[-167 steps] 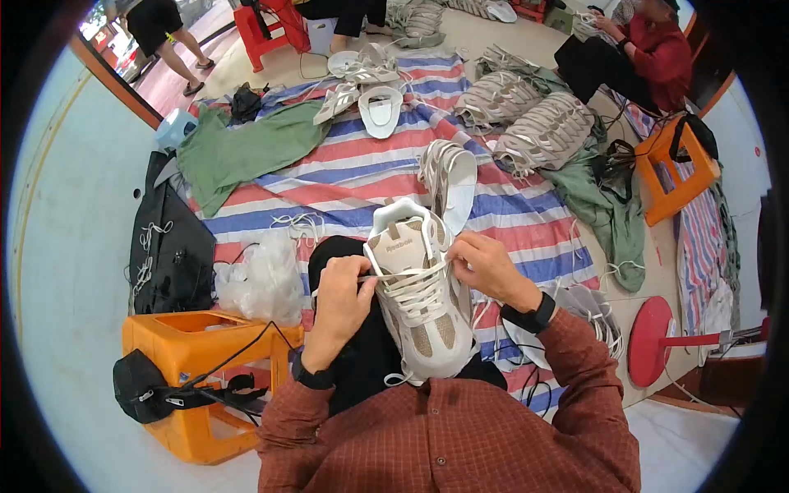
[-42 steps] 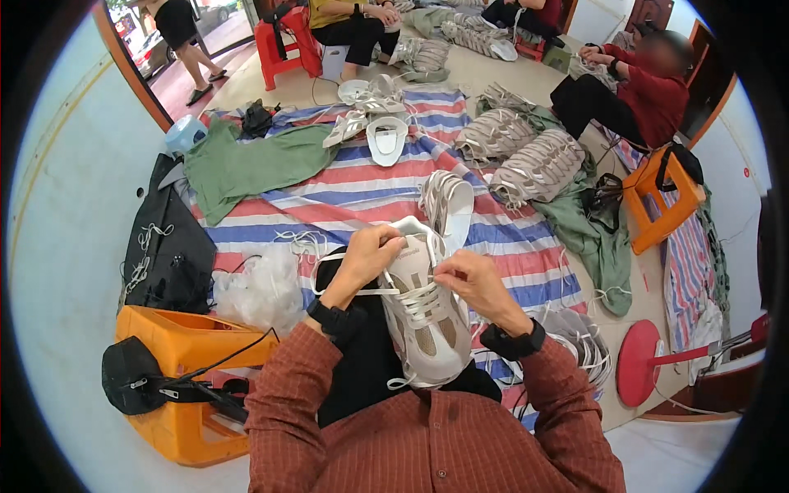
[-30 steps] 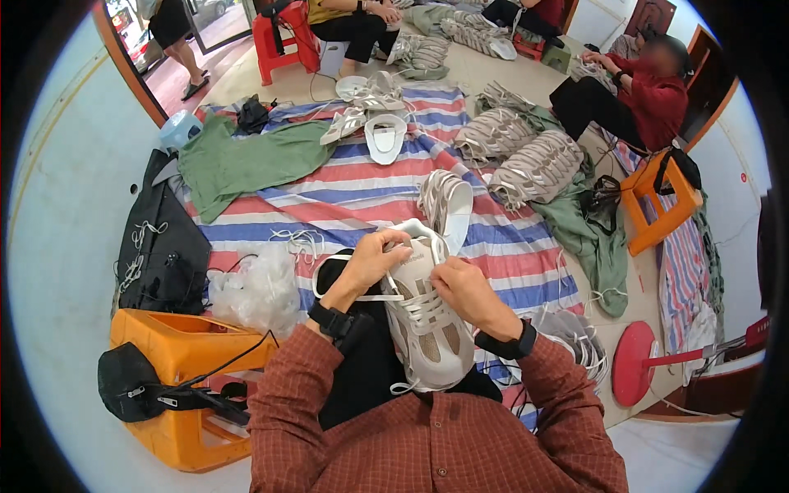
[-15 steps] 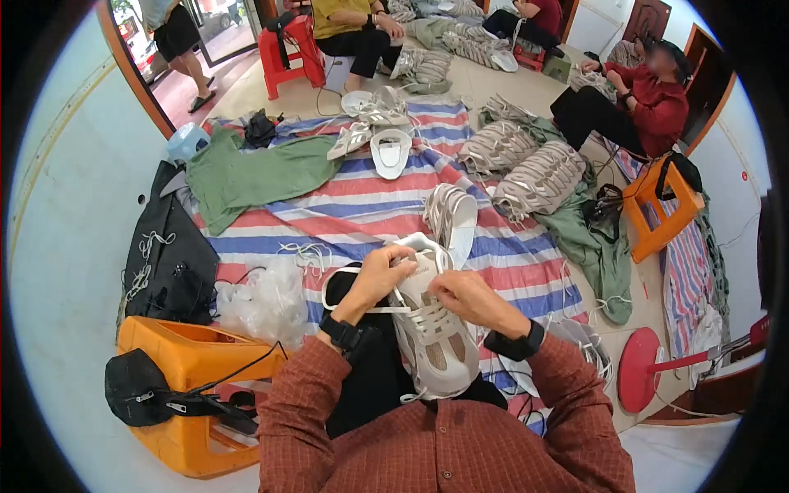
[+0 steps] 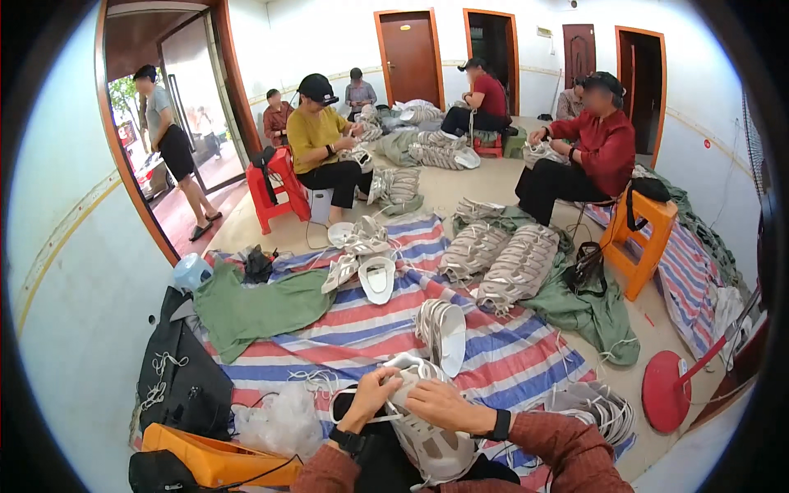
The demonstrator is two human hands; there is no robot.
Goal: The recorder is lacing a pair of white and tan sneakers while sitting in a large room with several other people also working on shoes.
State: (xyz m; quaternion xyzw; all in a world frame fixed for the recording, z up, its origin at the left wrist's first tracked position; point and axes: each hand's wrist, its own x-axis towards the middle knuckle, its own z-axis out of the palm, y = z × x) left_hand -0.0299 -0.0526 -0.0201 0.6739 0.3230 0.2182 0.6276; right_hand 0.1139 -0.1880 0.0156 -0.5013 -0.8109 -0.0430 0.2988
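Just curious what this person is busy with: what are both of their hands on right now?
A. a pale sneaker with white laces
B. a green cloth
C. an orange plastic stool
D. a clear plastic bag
A: the left hand and the right hand both grip the pale sneaker on the lap, with a white lace stretched across beside them.

Sneaker heel cut off by near edge; laces under left hand and right hand hidden.
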